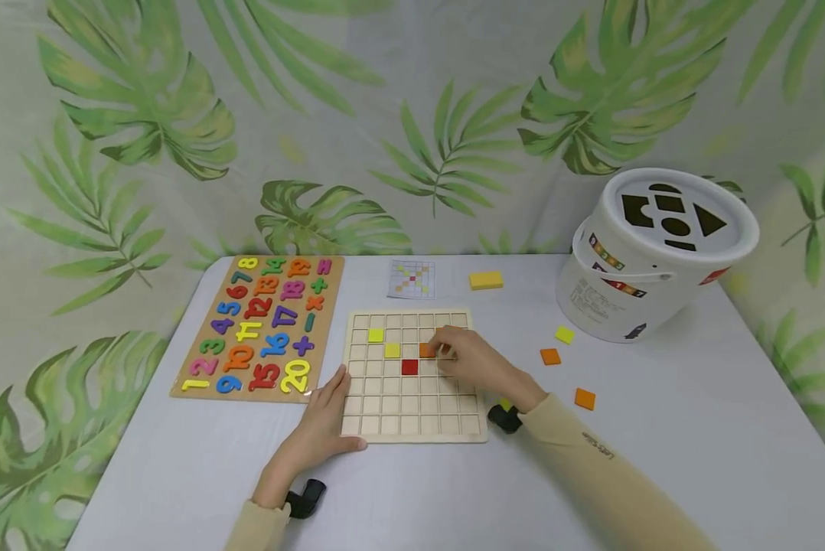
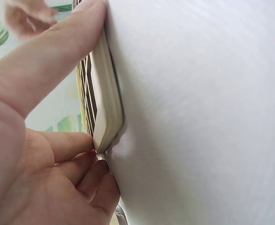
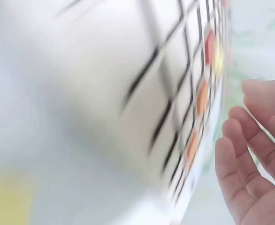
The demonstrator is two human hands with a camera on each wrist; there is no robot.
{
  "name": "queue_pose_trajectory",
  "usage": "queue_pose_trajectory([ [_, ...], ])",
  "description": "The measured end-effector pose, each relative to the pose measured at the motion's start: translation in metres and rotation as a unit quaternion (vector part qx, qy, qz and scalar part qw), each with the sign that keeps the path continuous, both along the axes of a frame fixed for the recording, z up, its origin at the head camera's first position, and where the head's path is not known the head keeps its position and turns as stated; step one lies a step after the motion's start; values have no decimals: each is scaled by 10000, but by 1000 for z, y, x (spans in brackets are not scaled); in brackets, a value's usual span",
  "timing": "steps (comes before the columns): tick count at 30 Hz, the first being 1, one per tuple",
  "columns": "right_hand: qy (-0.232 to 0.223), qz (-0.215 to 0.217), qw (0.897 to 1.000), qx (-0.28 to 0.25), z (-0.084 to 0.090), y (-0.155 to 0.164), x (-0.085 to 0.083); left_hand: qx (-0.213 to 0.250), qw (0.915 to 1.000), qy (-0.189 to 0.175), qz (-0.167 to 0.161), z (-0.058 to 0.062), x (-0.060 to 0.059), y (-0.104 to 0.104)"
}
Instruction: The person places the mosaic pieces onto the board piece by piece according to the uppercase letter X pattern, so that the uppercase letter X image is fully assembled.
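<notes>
A wooden grid board (image 1: 392, 407) lies flat on the white table. My left hand (image 1: 319, 425) holds its front left corner, with the thumb along the front edge and the fingers at the left side. Two yellow tiles (image 1: 392, 350) and a red tile (image 1: 409, 367) sit in squares along a diagonal. Two orange tiles (image 3: 202, 98) continue up to the right in the grid; the farther one is mostly behind my right hand (image 1: 473, 361) in the head view. That hand hovers over the board's right part, its thumb and fingers apart with nothing between them.
Loose orange tiles (image 1: 585, 399) and yellow-green tiles (image 1: 564, 334) lie right of the board. Behind it are a pattern card (image 1: 412, 279) and a yellow block (image 1: 486, 280). A white lidded bucket (image 1: 619, 291) stands back right; a number board (image 1: 209, 371) lies left.
</notes>
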State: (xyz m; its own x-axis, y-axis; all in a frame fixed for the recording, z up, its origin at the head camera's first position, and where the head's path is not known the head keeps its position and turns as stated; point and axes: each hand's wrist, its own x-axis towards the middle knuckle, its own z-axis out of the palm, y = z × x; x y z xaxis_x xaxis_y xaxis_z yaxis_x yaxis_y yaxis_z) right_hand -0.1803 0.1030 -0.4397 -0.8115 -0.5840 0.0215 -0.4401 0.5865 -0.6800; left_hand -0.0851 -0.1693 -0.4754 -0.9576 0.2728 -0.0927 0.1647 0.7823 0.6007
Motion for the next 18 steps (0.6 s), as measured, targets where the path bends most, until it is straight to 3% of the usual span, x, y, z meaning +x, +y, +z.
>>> queue_pose_trajectory([
  [4,117,-540,9982,-254,-3,54,2,-61,10000,29,-44,-1,0,-1],
  [10,241,-1284,9910,304,-15,126,8,-116,9999,10,-91,-2,1,-3],
  [18,375,-1120,9915,551,-23,154,10,-128,9998,71,-94,-3,-1,-2],
])
